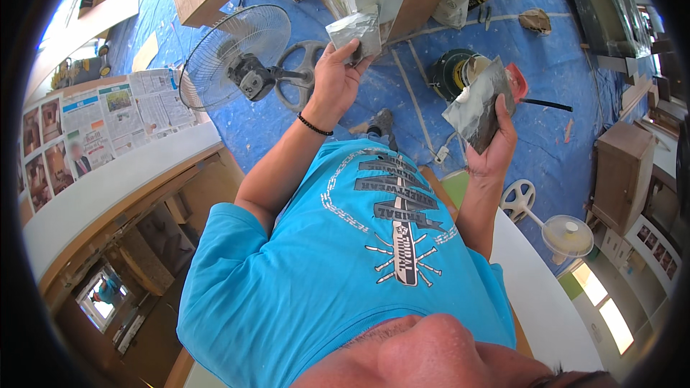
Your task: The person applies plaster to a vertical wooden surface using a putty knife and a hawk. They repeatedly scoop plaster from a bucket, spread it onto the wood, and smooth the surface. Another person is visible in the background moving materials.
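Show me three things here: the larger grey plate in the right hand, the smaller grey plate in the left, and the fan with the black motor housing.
Larger grey plate (476, 109): head view, smeared flat face.
Smaller grey plate (359, 27): head view, flat face.
Fan (251, 79): head view, black motor housing.

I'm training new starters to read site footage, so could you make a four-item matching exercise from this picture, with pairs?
Column one
1. Smaller grey plate
2. Larger grey plate
3. Newspaper pages
4. Floor sheeting

Column two
A. Blue, beneath the fan
B. Gripped by the right hand
C. Spread out at the picture's far left
D. Gripped by the left hand

Right pairs: 1-D, 2-B, 3-C, 4-A
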`<state>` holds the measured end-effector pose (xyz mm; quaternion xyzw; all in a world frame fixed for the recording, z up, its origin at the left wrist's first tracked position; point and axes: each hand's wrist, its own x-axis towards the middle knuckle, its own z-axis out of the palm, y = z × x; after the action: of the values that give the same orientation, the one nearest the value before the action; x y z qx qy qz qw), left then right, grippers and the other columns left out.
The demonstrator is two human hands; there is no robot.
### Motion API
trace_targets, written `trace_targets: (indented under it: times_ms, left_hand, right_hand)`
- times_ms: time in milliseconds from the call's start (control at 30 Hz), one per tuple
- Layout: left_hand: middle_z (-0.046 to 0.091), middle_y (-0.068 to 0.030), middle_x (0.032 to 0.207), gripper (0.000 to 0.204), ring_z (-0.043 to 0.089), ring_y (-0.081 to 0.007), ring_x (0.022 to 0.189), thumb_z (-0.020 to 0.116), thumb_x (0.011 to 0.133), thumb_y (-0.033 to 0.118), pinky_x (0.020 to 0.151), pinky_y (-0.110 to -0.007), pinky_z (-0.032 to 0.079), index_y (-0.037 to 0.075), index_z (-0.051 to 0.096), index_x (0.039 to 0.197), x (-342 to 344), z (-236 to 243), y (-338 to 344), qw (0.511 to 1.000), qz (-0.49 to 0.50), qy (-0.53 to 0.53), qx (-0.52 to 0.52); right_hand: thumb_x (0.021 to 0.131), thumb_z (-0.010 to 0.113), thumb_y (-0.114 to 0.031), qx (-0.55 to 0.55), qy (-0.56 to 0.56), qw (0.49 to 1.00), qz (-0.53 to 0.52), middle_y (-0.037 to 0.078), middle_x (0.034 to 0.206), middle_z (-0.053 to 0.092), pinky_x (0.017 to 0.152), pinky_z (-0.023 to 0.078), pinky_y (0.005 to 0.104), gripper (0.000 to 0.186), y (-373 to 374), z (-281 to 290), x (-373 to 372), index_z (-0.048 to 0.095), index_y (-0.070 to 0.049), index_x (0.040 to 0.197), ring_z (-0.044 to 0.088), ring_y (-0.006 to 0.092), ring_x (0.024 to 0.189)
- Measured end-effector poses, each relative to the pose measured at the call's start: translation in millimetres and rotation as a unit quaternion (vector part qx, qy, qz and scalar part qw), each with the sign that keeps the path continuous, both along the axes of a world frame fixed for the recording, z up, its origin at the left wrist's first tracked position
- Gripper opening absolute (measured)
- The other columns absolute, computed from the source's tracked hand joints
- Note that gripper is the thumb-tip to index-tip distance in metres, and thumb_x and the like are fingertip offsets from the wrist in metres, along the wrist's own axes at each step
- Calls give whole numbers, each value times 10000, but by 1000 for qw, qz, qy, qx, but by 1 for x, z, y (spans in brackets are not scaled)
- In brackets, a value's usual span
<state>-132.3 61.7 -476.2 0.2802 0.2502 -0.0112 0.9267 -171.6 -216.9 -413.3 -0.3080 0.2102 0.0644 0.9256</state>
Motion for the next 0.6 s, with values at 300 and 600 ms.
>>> trace_targets:
  times_ms: [300,600]
  left_hand:
    - [628,-185,1253,262,666,-282,1163,617,1001,18,1052,-365,582,-81,533,1229,8,14,6,999,24,-16,-31]
    - [641,-147,1232,264,668,-250,1159,626,999,25,1040,-354,587,-47,552,1242,9,38,10,999,2,-48,-8]
  right_hand:
    - [1014,654,-202,-6,9,1000,-7,129,1350,645,1032,530,455,485,-2,-6,-2,512,-23,1442,650,276,1203]
    - [1018,644,-198,4,8,1000,-8,129,1342,655,1022,542,457,481,-1,-7,-5,509,-27,1447,663,278,1190]
